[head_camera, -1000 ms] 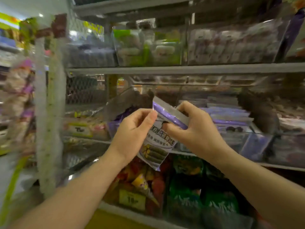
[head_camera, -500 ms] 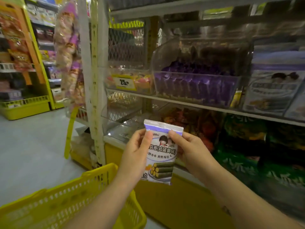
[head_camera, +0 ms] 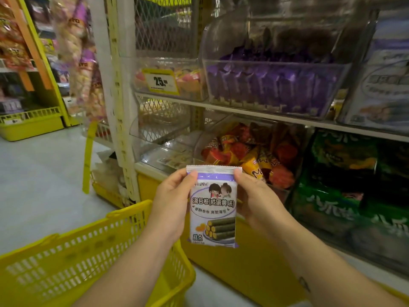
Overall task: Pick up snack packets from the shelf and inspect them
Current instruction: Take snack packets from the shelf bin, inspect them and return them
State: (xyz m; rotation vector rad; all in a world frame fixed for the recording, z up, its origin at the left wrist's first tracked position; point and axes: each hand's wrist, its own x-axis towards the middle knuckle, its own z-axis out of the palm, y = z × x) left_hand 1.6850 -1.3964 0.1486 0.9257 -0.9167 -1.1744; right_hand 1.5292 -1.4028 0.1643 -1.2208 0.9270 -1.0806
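Note:
A white and purple snack packet with pictured seaweed rolls is held upright in front of me, its printed face toward the camera. My left hand pinches its upper left edge with thumb on the front. My right hand grips its upper right edge, fingers behind the packet. The shelf stands just beyond, with a clear bin of purple packets above and a bin of red and orange snacks right behind the held packet.
A yellow shopping basket hangs under my left forearm at the lower left. Green snack bags fill the lower right shelf. A yellow price tag marks a bin on the left. The aisle floor opens to the left.
The packet came away from the purple bin and down in front of the lower shelf, turning upright to face me. Both hands kept hold. My view dropped and the basket came into sight.

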